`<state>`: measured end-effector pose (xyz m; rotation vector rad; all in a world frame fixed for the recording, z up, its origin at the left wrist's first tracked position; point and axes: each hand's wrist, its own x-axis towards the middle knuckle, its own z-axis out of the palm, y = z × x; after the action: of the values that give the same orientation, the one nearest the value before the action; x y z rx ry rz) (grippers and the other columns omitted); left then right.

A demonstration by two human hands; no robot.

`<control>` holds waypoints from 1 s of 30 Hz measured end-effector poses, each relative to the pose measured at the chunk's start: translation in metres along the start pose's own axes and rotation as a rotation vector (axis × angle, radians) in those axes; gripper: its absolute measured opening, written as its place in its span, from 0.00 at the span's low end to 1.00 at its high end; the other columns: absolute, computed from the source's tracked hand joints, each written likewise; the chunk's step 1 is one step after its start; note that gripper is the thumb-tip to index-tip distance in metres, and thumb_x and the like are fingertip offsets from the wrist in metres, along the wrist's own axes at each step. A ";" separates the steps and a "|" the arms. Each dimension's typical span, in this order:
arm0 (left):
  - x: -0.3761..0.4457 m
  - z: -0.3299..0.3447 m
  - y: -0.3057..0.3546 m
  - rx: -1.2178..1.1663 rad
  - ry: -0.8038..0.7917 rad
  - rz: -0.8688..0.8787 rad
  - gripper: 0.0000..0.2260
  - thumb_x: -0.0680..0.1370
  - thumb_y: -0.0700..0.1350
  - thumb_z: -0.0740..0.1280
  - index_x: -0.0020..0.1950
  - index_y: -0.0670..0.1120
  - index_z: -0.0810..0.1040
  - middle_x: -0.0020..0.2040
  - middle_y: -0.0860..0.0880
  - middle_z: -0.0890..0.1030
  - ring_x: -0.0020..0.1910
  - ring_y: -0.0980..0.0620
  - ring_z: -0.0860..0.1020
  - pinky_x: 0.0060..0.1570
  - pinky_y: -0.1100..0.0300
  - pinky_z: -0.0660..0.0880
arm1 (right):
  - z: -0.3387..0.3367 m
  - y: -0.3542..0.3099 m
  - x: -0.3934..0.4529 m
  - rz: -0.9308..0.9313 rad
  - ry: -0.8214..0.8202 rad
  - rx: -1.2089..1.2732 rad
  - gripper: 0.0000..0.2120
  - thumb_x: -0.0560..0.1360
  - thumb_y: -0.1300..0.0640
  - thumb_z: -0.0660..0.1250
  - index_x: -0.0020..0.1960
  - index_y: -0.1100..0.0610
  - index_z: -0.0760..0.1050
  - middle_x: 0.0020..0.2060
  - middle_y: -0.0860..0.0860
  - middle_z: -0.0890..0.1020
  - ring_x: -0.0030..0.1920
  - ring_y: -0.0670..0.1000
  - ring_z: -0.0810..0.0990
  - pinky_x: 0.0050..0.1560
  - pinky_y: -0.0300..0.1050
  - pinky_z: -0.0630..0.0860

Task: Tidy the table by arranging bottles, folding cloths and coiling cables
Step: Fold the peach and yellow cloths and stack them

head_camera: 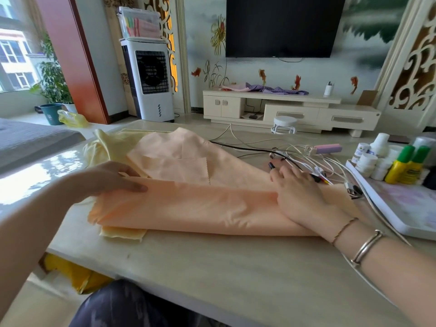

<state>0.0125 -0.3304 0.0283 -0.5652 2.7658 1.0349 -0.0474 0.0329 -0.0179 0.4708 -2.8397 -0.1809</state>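
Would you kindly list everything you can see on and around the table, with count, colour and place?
peach cloth: one, peach, table centre, partly folded
yellow cloth: one, pale yellow, under the peach cloth, showing at far left and near edge
cables: several, white and black, tangled, right of the cloth
tray: one, white, table right
bottles: two yellow with green caps, several white, on the tray's far end
table: one, beige
television: one, black, on the wall
air cooler: one, white, far left
left hand: holds the peach cloth's left edge
right hand: flat on the peach cloth

cloths point(188, 199) left, cables point(306, 156) behind, bottles point(389, 161) right
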 end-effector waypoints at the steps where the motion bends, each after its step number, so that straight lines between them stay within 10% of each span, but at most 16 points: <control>1: -0.002 -0.001 -0.004 -0.132 0.033 -0.038 0.28 0.52 0.60 0.78 0.49 0.51 0.80 0.53 0.48 0.78 0.50 0.47 0.77 0.51 0.55 0.75 | -0.001 -0.007 0.001 -0.024 0.034 0.114 0.19 0.75 0.63 0.57 0.65 0.55 0.64 0.63 0.53 0.70 0.65 0.55 0.67 0.62 0.48 0.64; 8: -0.025 0.010 -0.021 -0.445 0.213 -0.257 0.34 0.67 0.61 0.72 0.62 0.38 0.73 0.56 0.40 0.77 0.53 0.42 0.78 0.54 0.50 0.76 | -0.003 -0.071 0.002 -0.191 -0.114 0.550 0.22 0.82 0.49 0.52 0.76 0.51 0.58 0.77 0.51 0.57 0.77 0.50 0.52 0.75 0.47 0.50; 11: -0.038 0.019 -0.023 -0.361 0.265 -0.234 0.40 0.60 0.64 0.74 0.62 0.39 0.75 0.56 0.41 0.76 0.50 0.44 0.76 0.54 0.51 0.76 | 0.010 -0.082 0.001 -0.122 -0.233 0.452 0.26 0.81 0.41 0.46 0.78 0.46 0.51 0.78 0.48 0.48 0.78 0.49 0.44 0.76 0.52 0.44; 16: -0.043 0.028 -0.017 -0.277 0.423 -0.074 0.09 0.75 0.49 0.70 0.47 0.43 0.78 0.51 0.43 0.75 0.51 0.44 0.73 0.53 0.51 0.71 | 0.017 -0.086 -0.003 -0.114 -0.236 0.334 0.28 0.80 0.38 0.43 0.78 0.45 0.45 0.78 0.47 0.44 0.77 0.49 0.40 0.75 0.56 0.41; 18: -0.041 0.022 -0.013 -0.237 0.526 0.002 0.12 0.77 0.50 0.67 0.43 0.40 0.79 0.45 0.43 0.76 0.47 0.42 0.75 0.49 0.51 0.72 | 0.016 -0.086 -0.004 -0.113 -0.246 0.332 0.28 0.80 0.38 0.43 0.78 0.45 0.44 0.78 0.47 0.43 0.77 0.48 0.40 0.75 0.57 0.41; 30: -0.030 0.038 -0.043 0.391 0.692 0.059 0.14 0.76 0.47 0.65 0.60 0.48 0.69 0.59 0.45 0.74 0.54 0.42 0.75 0.49 0.48 0.77 | 0.014 -0.084 -0.004 -0.139 -0.246 0.357 0.29 0.80 0.39 0.46 0.78 0.46 0.45 0.78 0.48 0.45 0.77 0.48 0.41 0.75 0.56 0.42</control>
<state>0.0564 -0.3265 -0.0189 -0.9177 3.4563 0.2965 -0.0226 -0.0440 -0.0461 0.7678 -3.0905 0.2673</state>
